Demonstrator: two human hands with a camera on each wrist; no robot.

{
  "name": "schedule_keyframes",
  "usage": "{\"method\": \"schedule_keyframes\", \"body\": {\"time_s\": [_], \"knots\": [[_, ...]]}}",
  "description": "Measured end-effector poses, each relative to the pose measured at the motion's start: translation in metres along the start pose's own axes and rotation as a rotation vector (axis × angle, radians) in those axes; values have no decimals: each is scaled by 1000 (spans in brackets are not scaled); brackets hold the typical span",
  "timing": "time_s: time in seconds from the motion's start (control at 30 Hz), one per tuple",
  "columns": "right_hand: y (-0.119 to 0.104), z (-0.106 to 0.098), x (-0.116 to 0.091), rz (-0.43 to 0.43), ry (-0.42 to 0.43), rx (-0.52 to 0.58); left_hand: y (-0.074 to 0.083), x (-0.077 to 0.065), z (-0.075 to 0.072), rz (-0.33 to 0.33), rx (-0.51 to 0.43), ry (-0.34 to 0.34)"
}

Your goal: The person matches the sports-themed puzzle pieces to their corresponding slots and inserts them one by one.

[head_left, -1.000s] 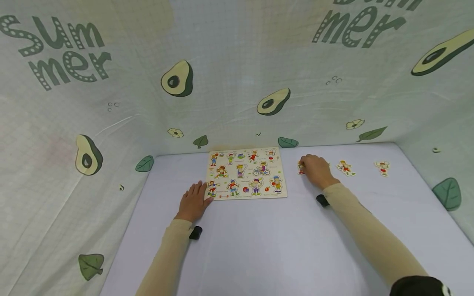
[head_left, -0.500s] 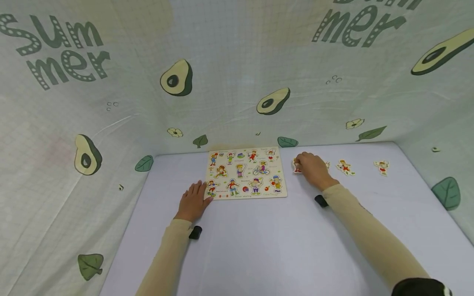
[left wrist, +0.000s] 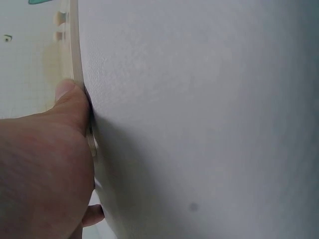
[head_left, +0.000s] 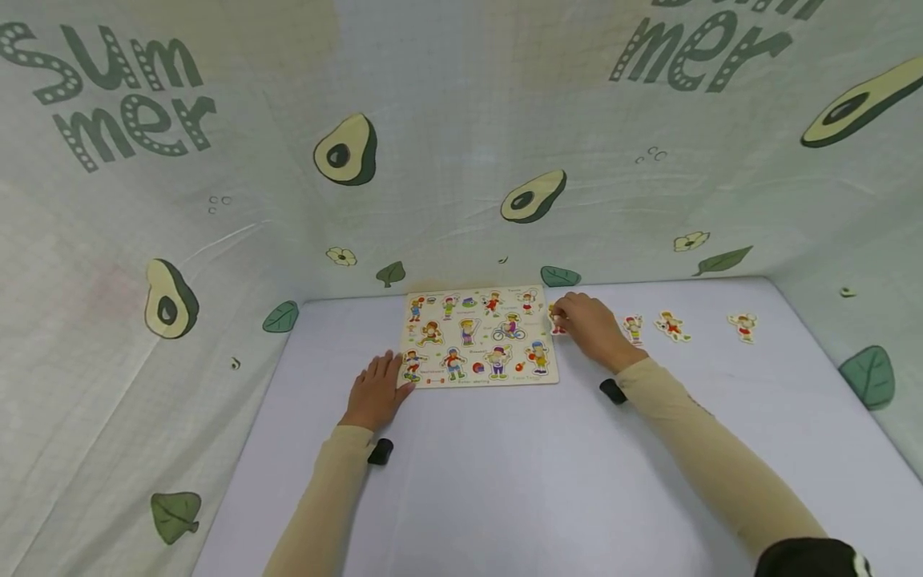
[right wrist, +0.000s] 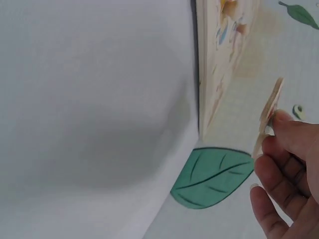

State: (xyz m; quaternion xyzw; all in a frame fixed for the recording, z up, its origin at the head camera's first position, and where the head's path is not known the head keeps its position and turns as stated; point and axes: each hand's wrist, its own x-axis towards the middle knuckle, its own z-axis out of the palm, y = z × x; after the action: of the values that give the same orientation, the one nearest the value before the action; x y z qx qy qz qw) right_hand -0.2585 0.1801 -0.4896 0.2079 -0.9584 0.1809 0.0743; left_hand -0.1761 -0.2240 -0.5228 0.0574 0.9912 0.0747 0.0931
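A wooden puzzle board (head_left: 483, 336) with colourful sports figures lies at the back of the table. My left hand (head_left: 375, 394) rests at its lower left corner; in the left wrist view the thumb (left wrist: 70, 102) lies against the board's edge. Just off the board's right side, my right hand (head_left: 593, 327) pinches a puzzle piece (head_left: 556, 320), a small figure mostly covered by the fingers. The right wrist view shows this thin wooden piece (right wrist: 269, 112) between thumb and fingers, raised above the table.
Three loose puzzle pieces lie right of my right hand: one near figure (head_left: 633, 329), one figure with a ball (head_left: 672, 327), and one figure farther right (head_left: 743, 328). A cloth wall (head_left: 447, 160) printed with avocados and leaves rises behind the white table (head_left: 490, 481).
My right hand has moved left with the puzzle piece, closer to the board, uncovering the nearest loose piece. The left hand stays at the board's corner.
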Motion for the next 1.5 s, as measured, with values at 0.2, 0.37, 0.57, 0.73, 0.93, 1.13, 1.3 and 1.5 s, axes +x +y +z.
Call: {"method": "schedule_keyframes", "body": {"time_s": [0.2, 0.37, 0.57, 0.73, 0.93, 1.13, 1.3, 1.5], "knots": [[-12, 2, 5, -68, 14, -6, -1, 2, 0, -2, -6, -3], [-23, 5, 12, -102, 12, -16, -4, 4, 4, 3, 12, 2], [-41, 10, 22, -144, 10, -23, -3, 2, 3, 9, 1, 15], [-55, 18, 31, -163, -2, -45, -2, 0, 1, 11, 5, 22], [-71, 29, 46, -155, -38, -52, 0, -2, 0, 10, -5, 36], [-90, 39, 59, -201, -30, -32, -1, -2, 3, 19, -1, 40], [-104, 43, 72, -238, -14, -55, -3, -1, 6, 21, 3, 46], [-117, 47, 86, -264, 5, -45, -2, 0, 3, 17, 8, 44]]}}
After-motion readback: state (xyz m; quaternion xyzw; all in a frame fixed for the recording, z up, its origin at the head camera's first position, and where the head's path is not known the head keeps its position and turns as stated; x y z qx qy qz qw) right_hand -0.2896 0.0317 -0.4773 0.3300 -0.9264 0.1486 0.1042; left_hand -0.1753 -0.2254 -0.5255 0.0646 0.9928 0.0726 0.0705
